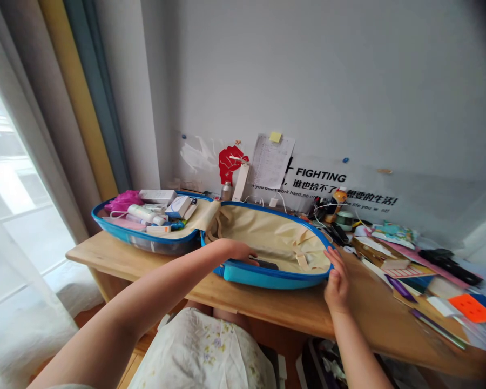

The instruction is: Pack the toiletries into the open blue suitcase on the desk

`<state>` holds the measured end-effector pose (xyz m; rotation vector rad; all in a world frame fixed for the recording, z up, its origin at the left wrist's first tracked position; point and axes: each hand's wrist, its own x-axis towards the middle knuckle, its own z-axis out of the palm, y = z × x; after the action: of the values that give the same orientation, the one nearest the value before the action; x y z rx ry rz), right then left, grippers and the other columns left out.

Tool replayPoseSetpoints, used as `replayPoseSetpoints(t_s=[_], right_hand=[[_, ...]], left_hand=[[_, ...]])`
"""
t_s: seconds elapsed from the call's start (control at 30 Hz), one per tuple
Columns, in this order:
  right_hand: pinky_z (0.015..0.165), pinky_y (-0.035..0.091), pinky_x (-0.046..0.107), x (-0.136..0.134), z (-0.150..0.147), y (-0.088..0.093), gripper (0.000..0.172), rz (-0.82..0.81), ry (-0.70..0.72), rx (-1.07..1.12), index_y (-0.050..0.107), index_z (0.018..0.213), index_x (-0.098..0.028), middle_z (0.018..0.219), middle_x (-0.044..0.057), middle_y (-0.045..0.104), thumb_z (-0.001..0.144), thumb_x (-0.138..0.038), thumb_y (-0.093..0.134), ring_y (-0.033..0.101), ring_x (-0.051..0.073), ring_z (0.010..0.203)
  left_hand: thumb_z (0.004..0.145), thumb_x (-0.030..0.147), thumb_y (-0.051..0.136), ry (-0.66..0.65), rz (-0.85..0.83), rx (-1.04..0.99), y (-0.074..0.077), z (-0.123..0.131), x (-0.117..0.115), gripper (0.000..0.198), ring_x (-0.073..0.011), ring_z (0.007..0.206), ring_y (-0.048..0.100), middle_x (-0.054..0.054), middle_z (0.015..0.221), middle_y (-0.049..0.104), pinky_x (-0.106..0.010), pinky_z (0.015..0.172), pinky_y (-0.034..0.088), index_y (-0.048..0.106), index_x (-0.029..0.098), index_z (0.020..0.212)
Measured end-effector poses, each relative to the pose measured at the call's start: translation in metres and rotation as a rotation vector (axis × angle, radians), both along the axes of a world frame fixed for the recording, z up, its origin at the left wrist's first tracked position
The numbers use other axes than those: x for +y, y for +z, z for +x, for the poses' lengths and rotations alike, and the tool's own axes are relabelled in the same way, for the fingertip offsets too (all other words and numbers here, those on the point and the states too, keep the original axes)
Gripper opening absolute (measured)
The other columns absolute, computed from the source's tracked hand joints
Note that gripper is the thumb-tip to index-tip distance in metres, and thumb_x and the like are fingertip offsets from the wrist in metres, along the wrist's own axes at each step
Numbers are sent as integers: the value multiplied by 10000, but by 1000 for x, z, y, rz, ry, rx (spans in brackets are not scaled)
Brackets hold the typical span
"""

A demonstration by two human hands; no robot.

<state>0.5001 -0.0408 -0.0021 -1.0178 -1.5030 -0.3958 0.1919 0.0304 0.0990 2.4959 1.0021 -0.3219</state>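
A small blue suitcase lies opened flat on a wooden desk. Its right half is lined in beige and holds a dark flat item. My left hand reaches over the near rim into this half, fingers curled down beside the dark item. Against the right outer edge of the same half rests my right hand, fingers together and stretched flat. The left half is filled with several tubes, boxes and a pink puff.
The right part of the desk is crowded with books, papers, an orange card, cables and small bottles. The wall behind carries notes and a FIGHTING sticker. Curtains and a window stand at the left. A bag lies under the desk.
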Motion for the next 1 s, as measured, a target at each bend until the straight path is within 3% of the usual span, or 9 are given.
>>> replayPoseSetpoints(t_s=[0.23, 0.57, 0.77, 0.87, 0.93, 1.0], right_hand=[[1079, 369, 592, -7, -9, 2, 547, -12, -47, -65, 614, 1183, -165, 1300, 180, 593, 983, -515, 244, 480, 313, 1321], [1036, 414, 586, -12, -19, 6, 476, 69, -54, -176, 610, 1171, -159, 1225, 175, 621, 992, -434, 265, 521, 319, 1268], [1027, 424, 585, -9, -19, 5, 491, 65, -57, -149, 616, 1142, -159, 1186, 178, 633, 986, -465, 264, 539, 327, 1245], [1022, 424, 592, -10, -20, 6, 483, 81, -46, -151, 615, 1134, -162, 1169, 177, 636, 986, -467, 271, 543, 327, 1240], [1021, 423, 594, -10, -20, 7, 487, 70, -45, -143, 618, 1126, -166, 1166, 175, 636, 984, -479, 272, 541, 327, 1240], [1021, 422, 594, -11, -20, 7, 492, 62, -45, -139, 619, 1125, -168, 1168, 172, 635, 984, -481, 266, 538, 327, 1240]], left_hand=[[854, 517, 550, 18, 19, 5, 1, 0, -2, 577, -304, 1211, 573, -83, 1386, 575, -372, 997, 436, 542, 266, 1374], [834, 551, 564, 37, 67, -29, -3, 2, 2, 534, -279, 1131, 614, -52, 1299, 646, -360, 938, 471, 599, 293, 1300], [913, 540, 454, 39, 159, -160, 13, 1, -3, 532, -258, 1205, 577, -78, 1353, 605, -325, 992, 438, 573, 234, 1332], [960, 483, 379, 115, 292, -297, 29, -16, 5, 472, -193, 1237, 552, -17, 1384, 580, -260, 1017, 411, 541, 280, 1354], [961, 442, 387, 262, 418, -375, 40, -39, 18, 412, -143, 1186, 580, 33, 1326, 619, -200, 982, 423, 578, 314, 1303], [965, 384, 366, 410, 507, -385, 49, -72, 34, 414, -146, 1203, 565, 17, 1345, 600, -211, 1007, 413, 562, 296, 1319]])
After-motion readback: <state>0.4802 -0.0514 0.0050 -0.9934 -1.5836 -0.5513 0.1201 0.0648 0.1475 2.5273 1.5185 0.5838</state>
